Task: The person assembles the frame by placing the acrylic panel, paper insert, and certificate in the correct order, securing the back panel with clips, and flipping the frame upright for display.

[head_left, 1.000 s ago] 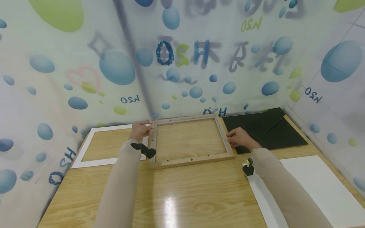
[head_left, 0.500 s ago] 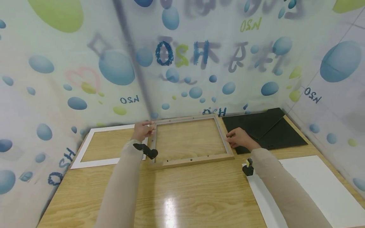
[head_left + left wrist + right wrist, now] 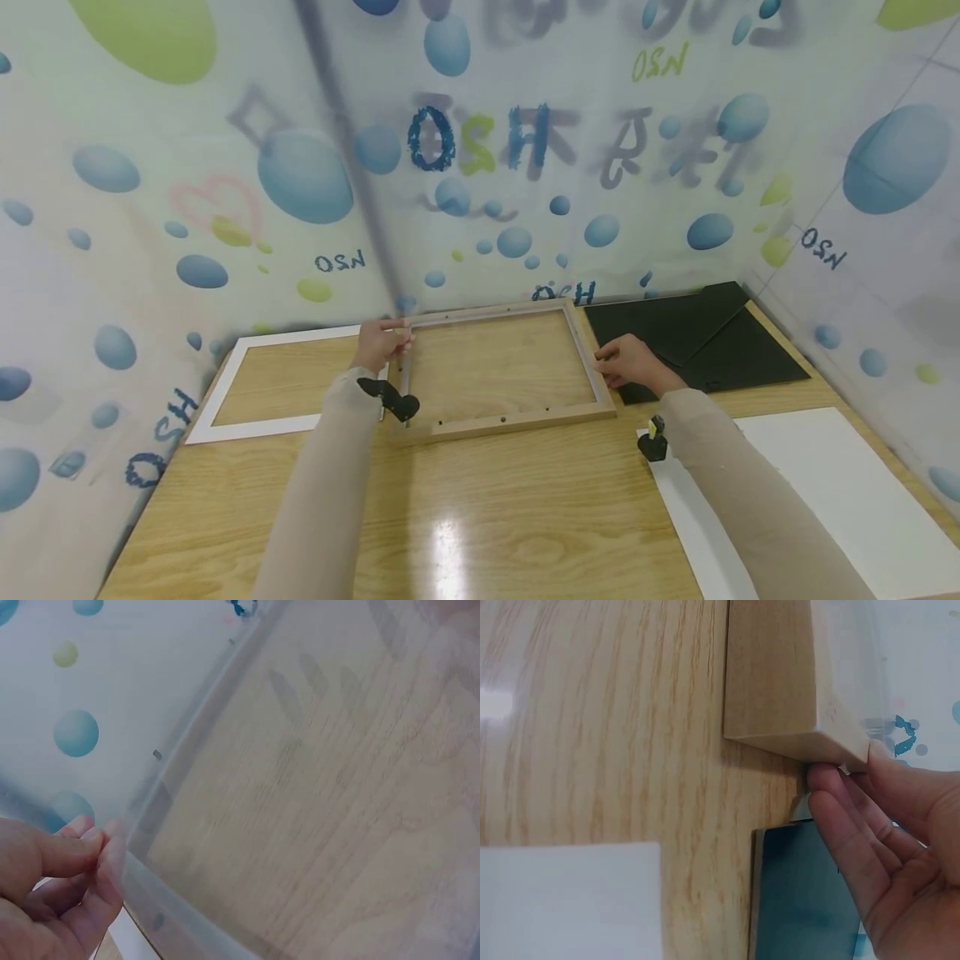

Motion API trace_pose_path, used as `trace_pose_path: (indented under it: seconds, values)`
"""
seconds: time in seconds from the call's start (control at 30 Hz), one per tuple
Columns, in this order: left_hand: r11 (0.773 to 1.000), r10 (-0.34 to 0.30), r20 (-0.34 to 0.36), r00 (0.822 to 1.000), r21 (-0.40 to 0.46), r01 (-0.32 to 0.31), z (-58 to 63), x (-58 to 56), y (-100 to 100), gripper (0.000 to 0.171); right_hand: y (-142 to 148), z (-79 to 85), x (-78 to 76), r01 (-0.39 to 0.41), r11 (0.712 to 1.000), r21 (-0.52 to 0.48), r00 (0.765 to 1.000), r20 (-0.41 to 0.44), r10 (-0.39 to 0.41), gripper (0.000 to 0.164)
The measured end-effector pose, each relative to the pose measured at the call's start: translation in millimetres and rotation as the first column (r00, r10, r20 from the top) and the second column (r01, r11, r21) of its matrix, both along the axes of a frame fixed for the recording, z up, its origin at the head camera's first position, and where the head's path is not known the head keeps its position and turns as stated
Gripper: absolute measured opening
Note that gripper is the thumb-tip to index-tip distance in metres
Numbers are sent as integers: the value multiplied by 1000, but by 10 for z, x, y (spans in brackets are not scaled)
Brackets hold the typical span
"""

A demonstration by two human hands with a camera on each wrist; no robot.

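A light wooden picture frame [image 3: 525, 422] lies near the wall, its recessed side up, with small dark fixings along the rails. My left hand [image 3: 378, 345] is at its left rail, thumb and fingertips pinching the corner of a clear plastic sheet [image 3: 247, 810]. Through that sheet the frame and wood grain show hazily. At the right rail is my right hand [image 3: 632, 365]. In the right wrist view its thumb lies on the rail's top edge and its fingers curl against the outer side, gripping the frame there.
A white mat border [image 3: 258, 430] lies to the left, partly behind my left hand. On the right are a black backing board [image 3: 720, 350] with a folded stand and a white sheet [image 3: 840, 492] below it. A patterned curtain [image 3: 465, 242] rises along the table's back edge.
My left hand has shifted slightly right, over the frame's left rail, with the clear plastic sheet in its fingers. The right hand and the frame have stayed in place.
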State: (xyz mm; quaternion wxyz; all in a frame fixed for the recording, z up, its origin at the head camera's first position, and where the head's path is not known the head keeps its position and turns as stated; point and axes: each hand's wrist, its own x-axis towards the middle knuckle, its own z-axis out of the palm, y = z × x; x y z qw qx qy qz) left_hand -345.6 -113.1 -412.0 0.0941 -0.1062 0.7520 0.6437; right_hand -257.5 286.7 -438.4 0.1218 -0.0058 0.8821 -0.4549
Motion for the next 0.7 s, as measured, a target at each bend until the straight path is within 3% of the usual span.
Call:
trace_pose_path:
  seconds: [0.2,0.43,0.6,0.7]
  values:
    - [999,-32,11,999,-15,32,-7,27,-11,37,-11,9,-5,11,1000,9,1000,12,-12,36]
    - [996,-63,-33,997,-63,61,-86,-6,-30,38,-15,26,2,19,1000,11,1000,10,-19,36]
    - [980,-58,-150,987,-199,27,-165,-36,-37,31,-19,26,11,13,1000,9,1000,6,-13,36]
    - [939,-73,-205,976,-343,-2,-192,-30,-23,27,-30,30,14,18,1000,6,1000,11,-18,35]
